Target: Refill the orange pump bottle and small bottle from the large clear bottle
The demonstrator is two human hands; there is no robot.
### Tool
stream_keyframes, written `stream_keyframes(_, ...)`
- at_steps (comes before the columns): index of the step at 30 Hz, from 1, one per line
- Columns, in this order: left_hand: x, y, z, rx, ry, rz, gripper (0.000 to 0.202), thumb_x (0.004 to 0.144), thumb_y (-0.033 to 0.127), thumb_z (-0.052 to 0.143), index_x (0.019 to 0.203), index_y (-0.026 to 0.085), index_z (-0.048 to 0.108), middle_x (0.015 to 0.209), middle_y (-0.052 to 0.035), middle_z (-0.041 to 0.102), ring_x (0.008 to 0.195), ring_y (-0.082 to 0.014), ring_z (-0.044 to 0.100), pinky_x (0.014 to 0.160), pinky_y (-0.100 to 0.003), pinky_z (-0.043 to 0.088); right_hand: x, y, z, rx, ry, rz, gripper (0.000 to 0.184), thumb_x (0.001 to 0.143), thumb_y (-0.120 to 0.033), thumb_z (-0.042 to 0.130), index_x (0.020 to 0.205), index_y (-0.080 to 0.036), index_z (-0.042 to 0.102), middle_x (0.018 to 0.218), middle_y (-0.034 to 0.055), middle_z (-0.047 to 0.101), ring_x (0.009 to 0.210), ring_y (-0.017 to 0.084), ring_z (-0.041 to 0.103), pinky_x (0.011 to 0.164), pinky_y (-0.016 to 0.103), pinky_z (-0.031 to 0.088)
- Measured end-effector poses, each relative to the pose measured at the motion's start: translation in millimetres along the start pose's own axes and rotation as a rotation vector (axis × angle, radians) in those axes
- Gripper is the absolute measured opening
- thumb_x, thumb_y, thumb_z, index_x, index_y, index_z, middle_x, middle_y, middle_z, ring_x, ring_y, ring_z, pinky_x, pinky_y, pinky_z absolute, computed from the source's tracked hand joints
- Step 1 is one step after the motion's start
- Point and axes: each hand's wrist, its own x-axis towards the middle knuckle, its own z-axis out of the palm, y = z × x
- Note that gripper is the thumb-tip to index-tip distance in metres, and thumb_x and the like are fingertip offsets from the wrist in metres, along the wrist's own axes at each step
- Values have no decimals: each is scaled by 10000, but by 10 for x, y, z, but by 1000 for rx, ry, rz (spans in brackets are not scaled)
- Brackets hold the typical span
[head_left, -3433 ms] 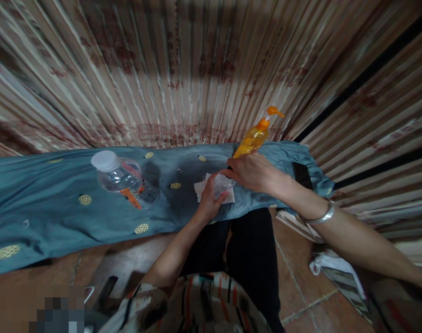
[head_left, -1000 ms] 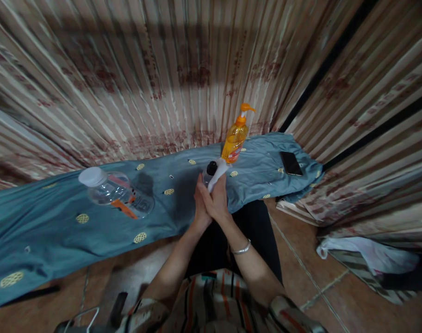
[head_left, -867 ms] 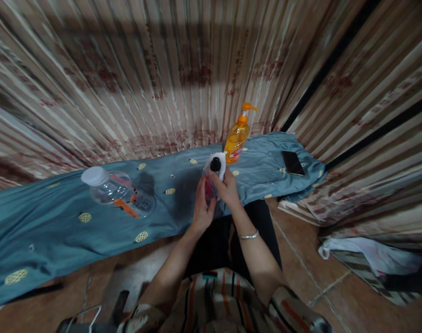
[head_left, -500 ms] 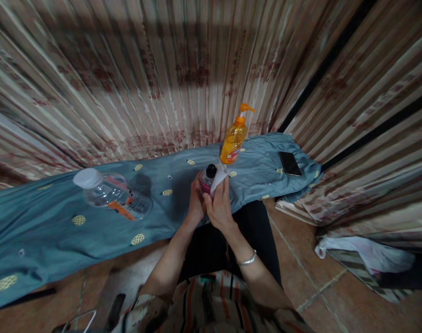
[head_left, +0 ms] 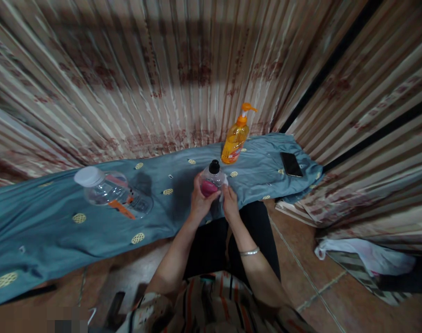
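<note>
A small clear bottle (head_left: 211,178) with a black cap and a pink label stands roughly upright over the cloth in front of me. My left hand (head_left: 200,199) is wrapped round its left side, thumb across the front. My right hand (head_left: 231,200) is closed on a white tissue (head_left: 225,179), mostly hidden by the fingers, against the bottle's right side. Just behind the bottle is an orange pump bottle (head_left: 235,141) holding yellow-orange liquid. Farther left stands a large clear plastic bottle (head_left: 117,192) with a white lid and an orange label.
A blue-green cloth with yellow pineapple prints (head_left: 176,212) covers the long, narrow surface. A black phone (head_left: 291,164) lies at its right end. Pleated curtains (head_left: 197,69) hang close behind and to the right. On the floor at right is a white plastic bag (head_left: 367,254).
The tissue has gone from the front of the small bottle to its right side, low in my right hand. More of the pink label shows, and my left thumb now crosses the front.
</note>
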Motion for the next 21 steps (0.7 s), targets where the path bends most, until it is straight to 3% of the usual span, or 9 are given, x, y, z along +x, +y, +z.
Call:
stream_keyframes(3,61,76,15,-2,43,-13,858,641,429,898,1361,240,472,1311,-106,631,1213,-295,636,1066,-469,509,-49,-280,-40,-11,9,-67,473,1040,-575,496,1192,-157,657,1090,72,704,960,205,692,894,425,576)
stream_keyframes(6,83,128,64,42,124,16,690,692,453,842,1265,204,550,1242,-119,645,1202,-326,618,1082,-511,482,-10,-489,28,-57,-15,-172,492,1019,-581,531,1292,-184,630,1317,111,649,1226,264,619,1088,526,474)
stream_keyframes(9,2,154,89,18,106,19,551,831,454,712,1290,204,537,1254,-126,632,1197,-310,616,1093,-505,476,-50,-406,128,-90,7,-203,543,1003,-580,558,1381,-191,577,1482,132,545,1389,310,499,1177,590,366)
stream_keyframes(12,-125,158,32,9,-3,52,736,849,413,707,1465,193,370,1460,-181,517,1358,-312,534,1185,-501,407,-214,-142,137,-90,28,-136,512,1029,-569,515,1356,-181,584,1367,126,616,1263,285,598,1095,557,463)
stream_keyframes(15,-184,136,-67,47,-71,58,738,868,383,670,1491,183,329,1499,-189,499,1394,-309,525,1206,-498,395,-384,-24,61,-84,18,-84,518,1028,-582,511,1331,-171,599,1300,120,649,1190,271,641,1044,534,508)
stream_keyframes(18,-163,99,-117,46,-105,59,686,875,390,655,1468,195,370,1461,-177,555,1352,-304,575,1176,-500,437,-369,-184,-10,-74,15,-105,558,1033,-601,480,1394,-184,564,1392,133,608,1301,292,583,1121,570,441)
stream_keyframes(21,-124,71,-100,3,-119,46,711,845,370,688,1465,203,384,1476,-187,556,1373,-320,567,1186,-529,426,-103,-406,-13,-56,4,-147,538,1025,-593,506,1378,-194,584,1439,127,582,1370,298,526,1172,580,381)
